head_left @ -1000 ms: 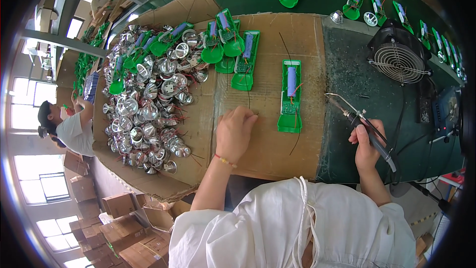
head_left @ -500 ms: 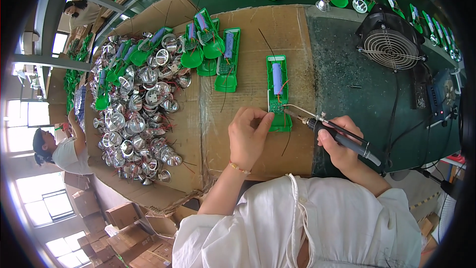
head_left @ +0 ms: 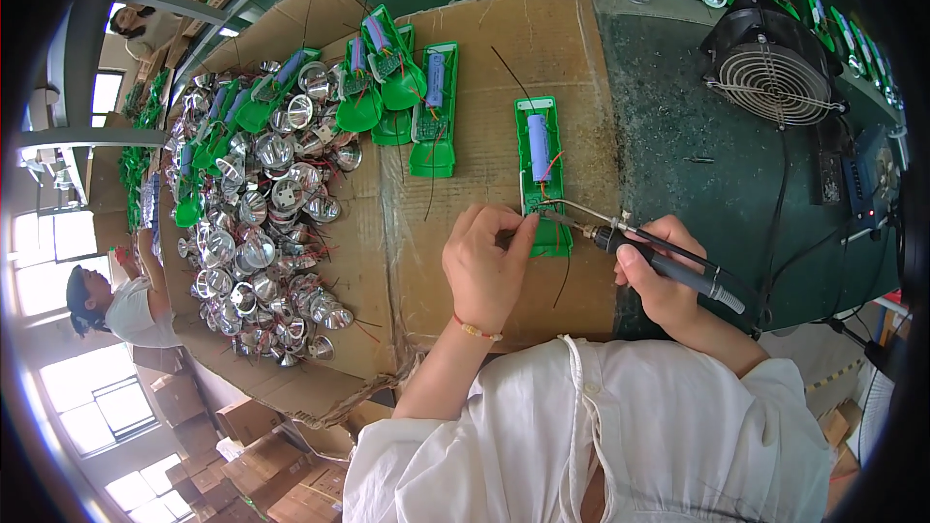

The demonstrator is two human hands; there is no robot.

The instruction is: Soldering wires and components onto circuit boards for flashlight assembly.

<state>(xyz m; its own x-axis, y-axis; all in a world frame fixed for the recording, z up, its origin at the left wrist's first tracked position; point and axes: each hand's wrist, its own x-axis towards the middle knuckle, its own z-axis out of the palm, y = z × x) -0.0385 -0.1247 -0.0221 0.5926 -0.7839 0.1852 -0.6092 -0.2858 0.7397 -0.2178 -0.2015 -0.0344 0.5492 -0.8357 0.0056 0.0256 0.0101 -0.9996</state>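
A green plastic housing (head_left: 549,244) lies upright in front of me on the cardboard, with a purple battery cell (head_left: 539,147), thin red wires and a small circuit board in it. My right hand (head_left: 662,271) is wrapped round a black soldering iron (head_left: 668,273) with a thin metal feed tube (head_left: 581,207) fixed along it. The iron's tip points left and reaches the board. At the board's left edge, my left hand (head_left: 487,257) pinches thumb and forefinger together; what they grip is too small to make out. Black wires stick out from both ends of the housing.
Left, a cardboard box holds a heap of silvery reflector cups (head_left: 254,254), with more green housings (head_left: 434,150) on and beside it. At the right stand a black fan (head_left: 775,82) and a blue device (head_left: 860,174) with cables. Other people sit and stand beyond the box.
The soldering iron has moved slightly left, its tip now in over the board. My left hand keeps its pinch at the housing. The whole view has shifted a little.
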